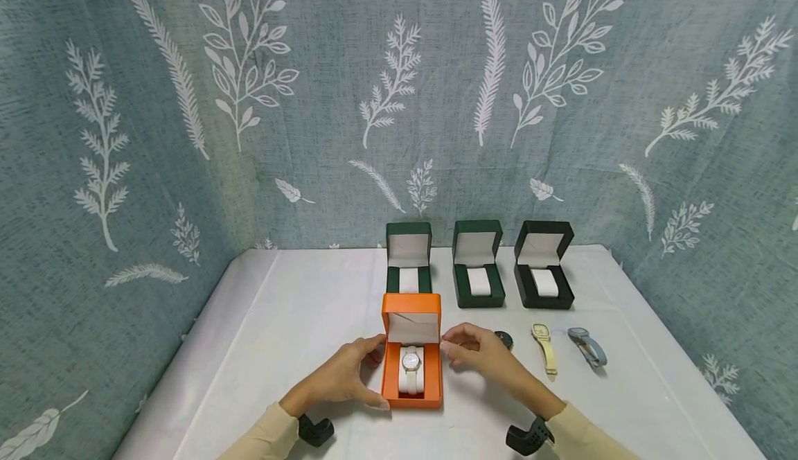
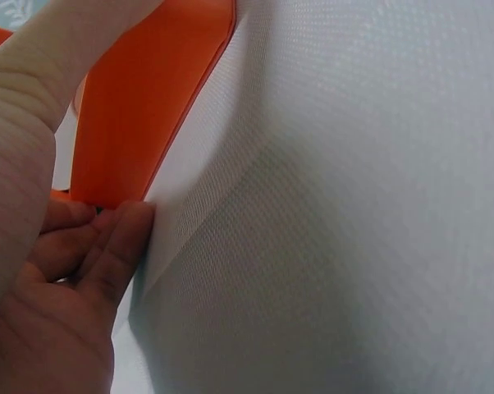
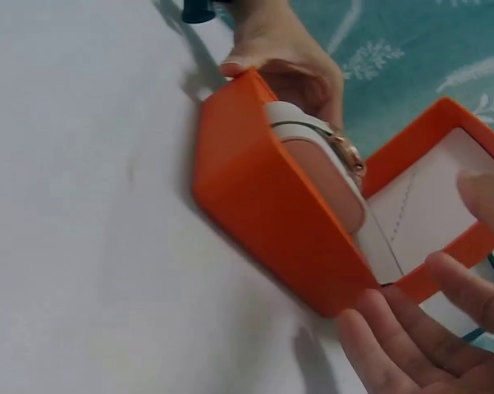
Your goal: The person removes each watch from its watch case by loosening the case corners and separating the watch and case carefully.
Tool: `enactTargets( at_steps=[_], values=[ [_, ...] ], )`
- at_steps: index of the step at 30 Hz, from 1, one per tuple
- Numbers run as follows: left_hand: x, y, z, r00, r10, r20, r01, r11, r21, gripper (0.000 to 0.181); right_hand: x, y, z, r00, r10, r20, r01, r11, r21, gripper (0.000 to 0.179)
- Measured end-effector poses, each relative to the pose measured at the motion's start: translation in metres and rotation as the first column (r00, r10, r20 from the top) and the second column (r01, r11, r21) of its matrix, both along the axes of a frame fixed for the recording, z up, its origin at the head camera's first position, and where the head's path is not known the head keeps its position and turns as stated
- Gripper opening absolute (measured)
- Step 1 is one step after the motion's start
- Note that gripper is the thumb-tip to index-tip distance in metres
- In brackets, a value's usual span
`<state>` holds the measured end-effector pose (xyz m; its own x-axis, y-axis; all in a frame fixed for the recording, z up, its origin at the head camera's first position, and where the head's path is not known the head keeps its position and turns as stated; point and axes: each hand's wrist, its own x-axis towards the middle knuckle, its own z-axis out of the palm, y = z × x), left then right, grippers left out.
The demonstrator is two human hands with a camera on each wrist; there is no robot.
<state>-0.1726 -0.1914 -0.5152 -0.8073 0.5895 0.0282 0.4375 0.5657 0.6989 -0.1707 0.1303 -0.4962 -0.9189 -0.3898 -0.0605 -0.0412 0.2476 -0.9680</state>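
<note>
An orange watch box (image 1: 414,403) stands with its lid up in the middle of the table. On its white cushion sits a watch (image 1: 411,361) with a white strap. My left hand (image 1: 346,374) holds the box's left side, thumb at the front corner and fingers at the back one. From the left wrist, those fingers (image 2: 125,246) touch the box near its hinge. At the right back corner is my right hand (image 1: 483,356), fingers loosely bent and spread. The right wrist view shows its fingertips (image 3: 351,324) beside the box; whether they touch it I cannot tell.
Behind stand two green watch boxes (image 1: 463,294) (image 1: 393,280) and a black one (image 1: 528,296), lids up, with white cushions. To the right lie a gold watch (image 1: 544,349), a blue-grey watch (image 1: 588,347) and a dark watch (image 1: 505,339), partly hidden by my right hand.
</note>
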Motion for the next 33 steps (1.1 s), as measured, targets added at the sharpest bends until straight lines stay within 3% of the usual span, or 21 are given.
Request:
enactTargets(
  at_steps=[10, 22, 33],
  values=[
    [0.002, 0.001, -0.001, 1.000, -0.001, 0.004, 0.001, 1.000, 0.008, 0.118, 0.012, -0.007, -0.017, 0.991, 0.057, -0.122, -0.051, 0.997, 0.051, 0.038],
    [0.001, -0.001, -0.002, 1.000, 0.003, 0.000, -0.003, 1.000, 0.003, 0.118, 0.020, -0.010, -0.021, 0.986, 0.048, -0.161, -0.033, 0.995, 0.093, 0.048],
    [0.002, -0.001, 0.002, 1.000, -0.011, -0.004, 0.011, 1.000, 0.012, 0.118, 0.022, -0.013, -0.024, 0.988, 0.028, -0.154, -0.016, 0.997, 0.076, 0.049]
  ],
)
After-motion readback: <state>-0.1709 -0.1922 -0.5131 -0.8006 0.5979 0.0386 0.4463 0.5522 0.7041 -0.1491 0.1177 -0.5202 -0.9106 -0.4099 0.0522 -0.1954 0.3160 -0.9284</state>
